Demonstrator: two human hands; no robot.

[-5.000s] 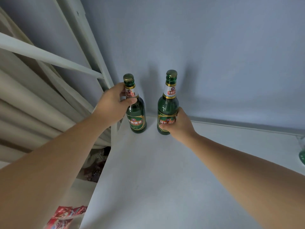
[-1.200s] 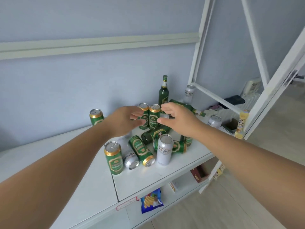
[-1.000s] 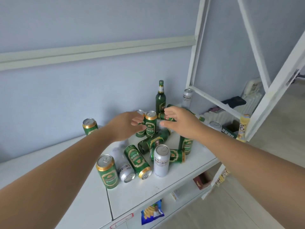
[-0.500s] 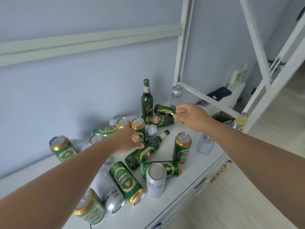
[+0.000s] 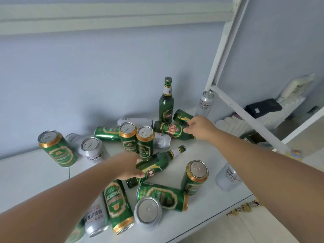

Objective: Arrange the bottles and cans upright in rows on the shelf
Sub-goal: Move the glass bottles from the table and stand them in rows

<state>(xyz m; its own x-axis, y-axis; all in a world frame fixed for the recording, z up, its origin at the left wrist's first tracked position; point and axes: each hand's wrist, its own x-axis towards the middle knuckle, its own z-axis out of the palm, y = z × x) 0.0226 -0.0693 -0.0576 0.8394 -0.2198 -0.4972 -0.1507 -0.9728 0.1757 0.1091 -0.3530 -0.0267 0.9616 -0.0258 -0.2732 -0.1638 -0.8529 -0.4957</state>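
Note:
A white shelf (image 5: 201, 151) carries a jumble of green and silver cans and green bottles. My left hand (image 5: 129, 165) grips a green bottle (image 5: 157, 161) lying in the middle, neck pointing right. My right hand (image 5: 199, 128) reaches to the back, where its fingers close on the neck of a lying bottle (image 5: 181, 115). Beneath that one lies another bottle (image 5: 172, 129). One bottle (image 5: 166, 102) stands upright against the wall. Two green cans (image 5: 128, 137) (image 5: 145, 141) stand side by side. A green can (image 5: 117, 206) lies near the front.
More cans stand at the left (image 5: 56, 149) and right (image 5: 195, 178); a silver can (image 5: 148, 213) stands near the front edge. A white frame post (image 5: 219, 50) and slanted bar (image 5: 245, 116) rise at the right end. A black object (image 5: 263, 107) lies beyond.
The view swung from the two placed bottles to this pile. Both hands reached in; my left hand dropped onto the middle lying bottle and my right hand moved to the rear lying bottles.

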